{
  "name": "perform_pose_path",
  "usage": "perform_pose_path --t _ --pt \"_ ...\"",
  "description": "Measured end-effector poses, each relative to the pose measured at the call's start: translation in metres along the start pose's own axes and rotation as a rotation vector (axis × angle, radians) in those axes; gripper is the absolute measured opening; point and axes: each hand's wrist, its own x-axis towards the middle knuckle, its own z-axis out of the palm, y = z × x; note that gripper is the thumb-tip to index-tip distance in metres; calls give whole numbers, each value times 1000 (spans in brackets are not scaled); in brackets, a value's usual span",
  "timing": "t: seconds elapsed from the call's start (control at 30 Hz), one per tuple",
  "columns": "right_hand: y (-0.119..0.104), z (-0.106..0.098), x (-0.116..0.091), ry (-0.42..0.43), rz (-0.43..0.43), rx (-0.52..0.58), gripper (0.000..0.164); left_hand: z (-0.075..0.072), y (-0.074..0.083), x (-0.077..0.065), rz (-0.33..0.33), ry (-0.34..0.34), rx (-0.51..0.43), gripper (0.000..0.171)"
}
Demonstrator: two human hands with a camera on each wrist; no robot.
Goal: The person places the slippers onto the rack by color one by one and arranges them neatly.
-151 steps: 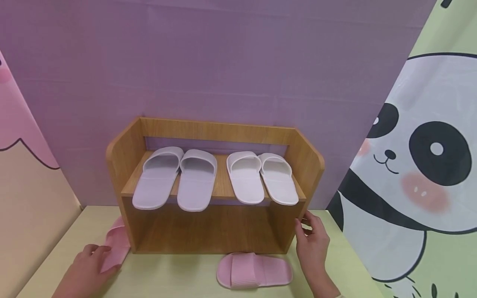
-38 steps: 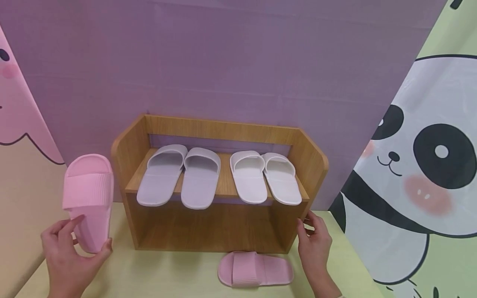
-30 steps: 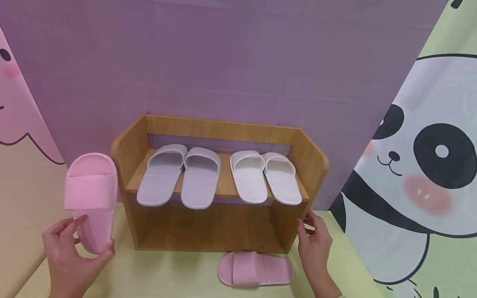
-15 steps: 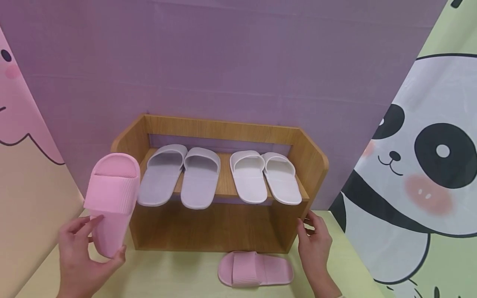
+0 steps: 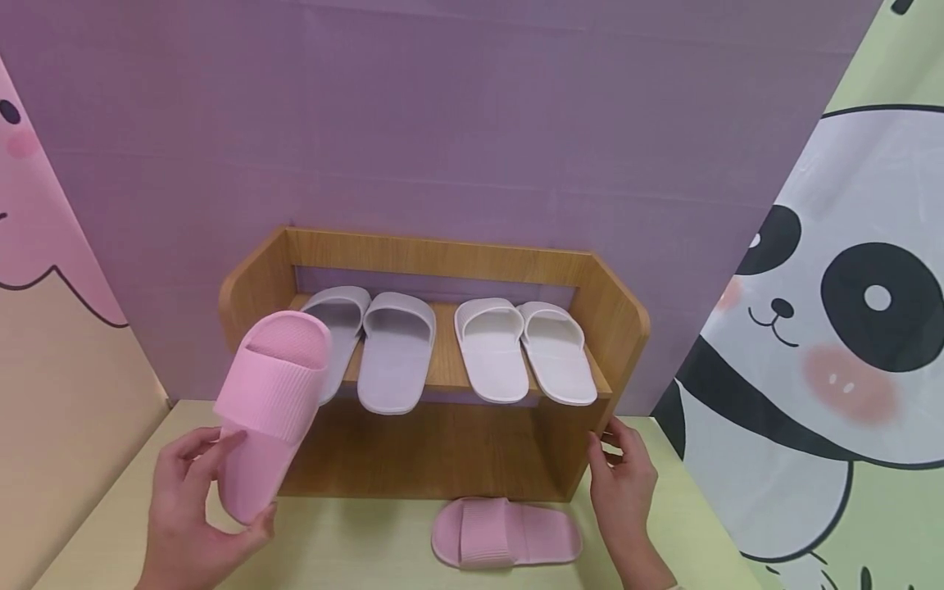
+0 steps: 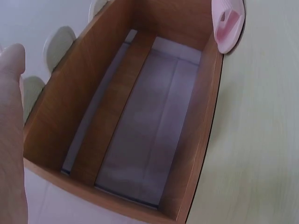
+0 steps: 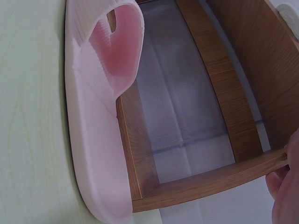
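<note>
My left hand point(image 5: 195, 508) pinches the toe-end-up pink slipper point(image 5: 273, 393) by its heel end. Raised and tilted to the right, the slipper overlaps the left front of the wooden shoe rack point(image 5: 435, 252). At the rack's right side panel, my right hand point(image 5: 623, 483) grips the front edge, its thumb in front and fingers on the outer side. A second pink slipper point(image 5: 546, 533) lies sideways on the table before the rack, and the right wrist view shows this slipper point(image 7: 100, 140) close up against the rack's lower board.
On the upper shelf sit a lavender pair of slippers point(image 5: 398, 352), its left one partly hidden, and a white pair point(image 5: 490, 356). The pale yellow table point(image 5: 354, 541) runs beneath. A purple backdrop point(image 5: 442, 123) stands behind, with a panda-printed sheet point(image 5: 870, 303) at right.
My left hand has picked up the pink slipper from beside the rack's left side, raised it, then moved it right and tilted it in front of the rack. The right hand stays put.
</note>
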Motion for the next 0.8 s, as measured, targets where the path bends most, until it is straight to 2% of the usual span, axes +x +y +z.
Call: perform_pose_path --t 0.17,0.37,0.8 --pt "0 0 0 1 -1 -5 34 5 7 3 46 -15 -40 78" --pt "0 0 1 2 -3 -7 34 12 8 3 106 -37 -73 75" --pt "1 0 1 -3 -7 -19 34 26 15 2 146 -91 -88 73"
